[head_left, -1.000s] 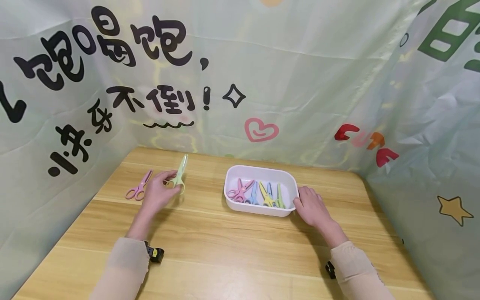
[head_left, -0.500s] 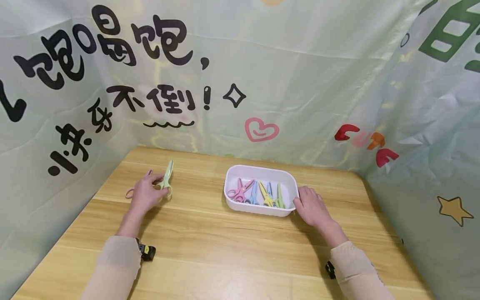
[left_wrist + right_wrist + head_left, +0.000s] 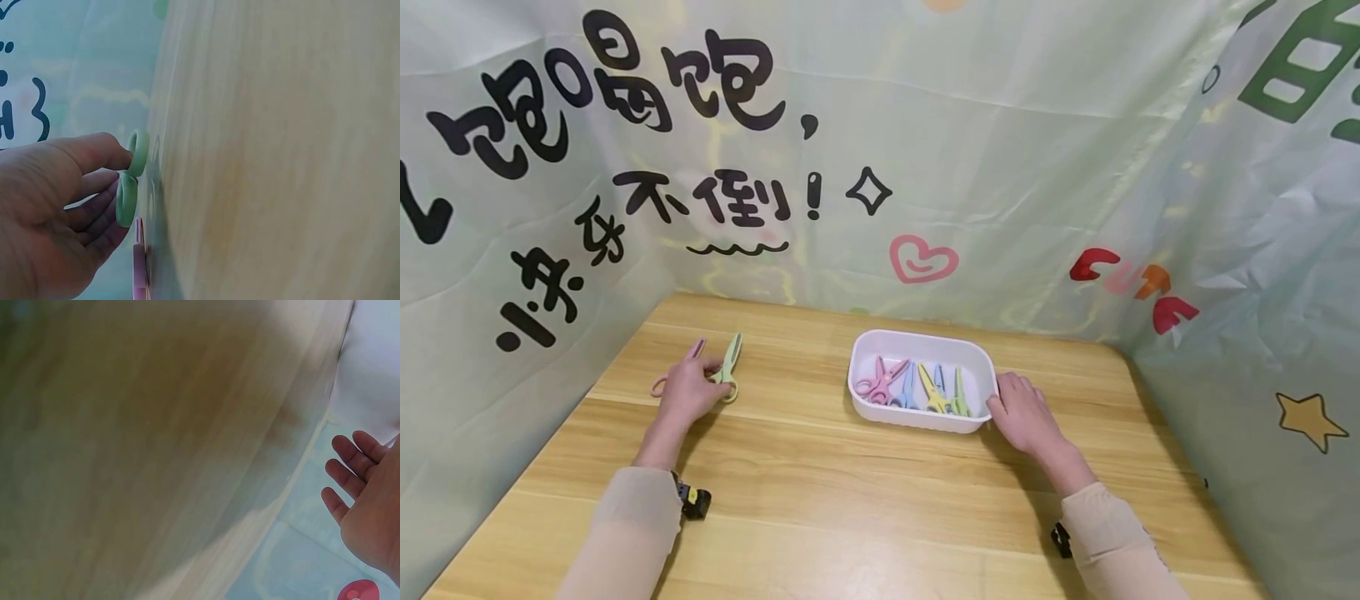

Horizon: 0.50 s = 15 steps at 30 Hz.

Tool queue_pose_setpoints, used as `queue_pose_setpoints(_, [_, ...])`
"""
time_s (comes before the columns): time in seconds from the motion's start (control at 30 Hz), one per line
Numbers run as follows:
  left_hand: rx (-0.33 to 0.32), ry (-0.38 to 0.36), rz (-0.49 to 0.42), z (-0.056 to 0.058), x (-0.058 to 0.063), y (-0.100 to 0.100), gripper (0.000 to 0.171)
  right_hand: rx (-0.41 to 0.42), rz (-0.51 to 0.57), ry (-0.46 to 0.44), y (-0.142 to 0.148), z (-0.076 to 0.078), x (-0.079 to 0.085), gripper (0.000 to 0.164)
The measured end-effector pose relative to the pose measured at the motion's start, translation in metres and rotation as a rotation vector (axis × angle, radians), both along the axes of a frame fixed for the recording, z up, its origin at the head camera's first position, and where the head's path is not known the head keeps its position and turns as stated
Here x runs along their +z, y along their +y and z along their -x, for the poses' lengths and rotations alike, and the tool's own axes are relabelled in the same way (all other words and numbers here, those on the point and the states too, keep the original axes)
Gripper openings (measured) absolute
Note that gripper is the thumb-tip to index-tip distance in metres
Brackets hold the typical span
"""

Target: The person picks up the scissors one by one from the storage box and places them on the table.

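My left hand (image 3: 688,392) pinches a pair of pale green scissors (image 3: 732,353) by the handle loops, low over the left part of the table. In the left wrist view the green handle (image 3: 127,200) sits between thumb and fingers, very near the wood. Partly hidden behind that hand are pink-purple scissors (image 3: 697,347) on the table. At the right end of a white plastic box (image 3: 910,417), my right hand (image 3: 1024,412) holds the rim, thumb on the near corner. Its other fingers (image 3: 345,478) stick out loosely in the right wrist view.
Inside the box lie several scissors: pink (image 3: 874,387), blue (image 3: 907,390), yellow (image 3: 929,387) and green (image 3: 958,396). A wooden table (image 3: 850,500) carries everything. Printed cloth (image 3: 1030,183) hangs along its back and both sides.
My left hand has moved left and down with the green scissors, bringing them beside the pink-purple pair, which it now partly covers. The right hand and box have not moved.
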<state>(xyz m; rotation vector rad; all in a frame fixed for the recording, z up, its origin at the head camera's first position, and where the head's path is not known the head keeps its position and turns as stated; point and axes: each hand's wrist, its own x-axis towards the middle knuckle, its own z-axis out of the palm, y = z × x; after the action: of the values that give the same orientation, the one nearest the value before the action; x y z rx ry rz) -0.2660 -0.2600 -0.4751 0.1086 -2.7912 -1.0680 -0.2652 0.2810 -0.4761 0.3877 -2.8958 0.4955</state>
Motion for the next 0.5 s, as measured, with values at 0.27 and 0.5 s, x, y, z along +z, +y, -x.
queue_pose_setpoints(0.27, [0.005,-0.051,0.022,0.0011,-0.0006,0.0010,0.053,0.001,-0.008,-0.004,0.0004,-0.0005,0.0009,0.031])
queue_pose_setpoints(0.5, [-0.011,-0.049,0.006,0.0005,-0.0021,0.0016,0.050,0.004,-0.002,-0.004,0.0003,-0.0008,0.0009,0.032])
